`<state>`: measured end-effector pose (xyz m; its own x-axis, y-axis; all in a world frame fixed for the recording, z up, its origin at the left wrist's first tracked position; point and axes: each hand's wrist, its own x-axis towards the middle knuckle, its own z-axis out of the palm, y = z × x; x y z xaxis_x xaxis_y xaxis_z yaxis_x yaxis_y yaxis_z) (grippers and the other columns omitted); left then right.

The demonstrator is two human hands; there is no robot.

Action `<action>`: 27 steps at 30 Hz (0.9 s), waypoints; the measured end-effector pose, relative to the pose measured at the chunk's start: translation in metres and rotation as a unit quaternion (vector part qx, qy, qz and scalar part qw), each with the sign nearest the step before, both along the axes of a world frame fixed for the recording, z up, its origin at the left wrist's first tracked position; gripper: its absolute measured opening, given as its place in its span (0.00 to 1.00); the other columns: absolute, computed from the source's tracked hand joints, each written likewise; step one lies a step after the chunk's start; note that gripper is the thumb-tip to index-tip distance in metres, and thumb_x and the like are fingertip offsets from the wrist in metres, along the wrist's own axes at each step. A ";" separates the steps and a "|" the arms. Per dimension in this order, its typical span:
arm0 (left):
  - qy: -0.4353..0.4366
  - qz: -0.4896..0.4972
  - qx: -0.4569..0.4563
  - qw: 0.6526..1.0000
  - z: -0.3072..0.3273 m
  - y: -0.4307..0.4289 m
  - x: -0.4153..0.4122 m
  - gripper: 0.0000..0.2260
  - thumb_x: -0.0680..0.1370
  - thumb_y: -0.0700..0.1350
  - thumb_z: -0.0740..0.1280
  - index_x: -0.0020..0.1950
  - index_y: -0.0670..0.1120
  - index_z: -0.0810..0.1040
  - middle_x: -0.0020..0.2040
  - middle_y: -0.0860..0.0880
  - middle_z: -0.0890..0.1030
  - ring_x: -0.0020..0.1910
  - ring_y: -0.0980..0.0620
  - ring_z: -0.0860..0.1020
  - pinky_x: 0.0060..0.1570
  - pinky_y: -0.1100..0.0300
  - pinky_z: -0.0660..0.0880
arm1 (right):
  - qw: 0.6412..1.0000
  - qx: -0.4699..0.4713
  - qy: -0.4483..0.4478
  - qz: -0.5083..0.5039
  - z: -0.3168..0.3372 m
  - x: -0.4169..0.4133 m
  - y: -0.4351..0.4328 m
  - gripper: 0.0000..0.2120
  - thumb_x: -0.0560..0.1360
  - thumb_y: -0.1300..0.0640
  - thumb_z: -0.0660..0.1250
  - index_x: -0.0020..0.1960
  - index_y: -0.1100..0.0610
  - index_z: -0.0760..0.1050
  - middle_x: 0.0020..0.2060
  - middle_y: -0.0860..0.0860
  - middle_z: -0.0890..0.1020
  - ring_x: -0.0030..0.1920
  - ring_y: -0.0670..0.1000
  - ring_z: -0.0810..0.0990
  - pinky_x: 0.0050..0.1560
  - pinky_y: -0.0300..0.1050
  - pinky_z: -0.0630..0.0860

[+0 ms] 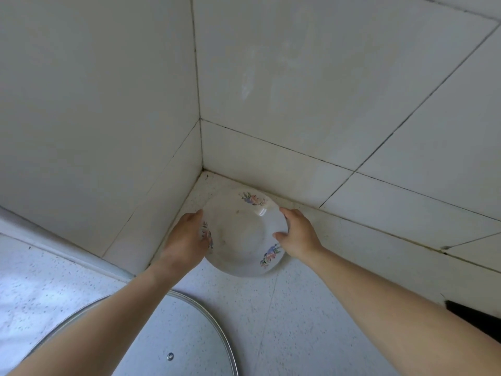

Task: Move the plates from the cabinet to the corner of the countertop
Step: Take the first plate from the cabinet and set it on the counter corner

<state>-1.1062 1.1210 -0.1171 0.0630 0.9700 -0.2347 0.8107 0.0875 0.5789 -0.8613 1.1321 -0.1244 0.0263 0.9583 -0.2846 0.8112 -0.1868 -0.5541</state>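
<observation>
A white plate (241, 234) with small floral prints on its rim sits in the corner of the speckled white countertop (298, 321), close to both tiled walls. My left hand (187, 237) grips the plate's left rim. On the right rim, my right hand (298, 234) holds it with the thumb over the edge. I cannot tell whether the plate rests fully on the counter or is held just above it. The cabinet is out of view.
A glass pot lid (189, 335) with a metal rim lies flat on the counter near me, under my left forearm. White tiled walls (298, 90) meet right behind the plate. A dark object (477, 318) shows at the right edge.
</observation>
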 end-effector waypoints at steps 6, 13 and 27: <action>0.083 -0.044 0.047 0.994 -0.013 -0.012 0.002 0.27 0.77 0.44 0.61 0.75 0.43 0.58 0.75 0.42 0.60 0.71 0.43 0.63 0.63 0.54 0.67 | 0.999 0.031 -0.031 0.021 0.002 0.000 -0.006 0.29 0.74 0.57 0.67 0.72 0.59 0.61 0.66 0.55 0.68 0.63 0.54 0.72 0.59 0.39 0.68; 0.146 -0.235 0.088 0.957 -0.017 -0.039 0.026 0.27 0.70 0.48 0.71 0.68 0.44 0.72 0.69 0.41 0.71 0.69 0.38 0.68 0.66 0.41 0.65 | 0.988 0.087 -0.048 0.119 0.008 -0.001 -0.046 0.27 0.76 0.48 0.63 0.71 0.59 0.64 0.74 0.50 0.58 0.74 0.49 0.56 0.70 0.42 0.60; 0.109 -0.277 0.095 0.950 -0.012 -0.054 0.016 0.17 0.74 0.56 0.56 0.50 0.54 0.82 0.46 0.57 0.83 0.45 0.55 0.82 0.47 0.59 0.77 | 0.959 0.057 -0.096 0.261 0.007 -0.010 -0.069 0.18 0.76 0.50 0.65 0.61 0.60 0.76 0.63 0.54 0.76 0.66 0.57 0.69 0.66 0.44 0.63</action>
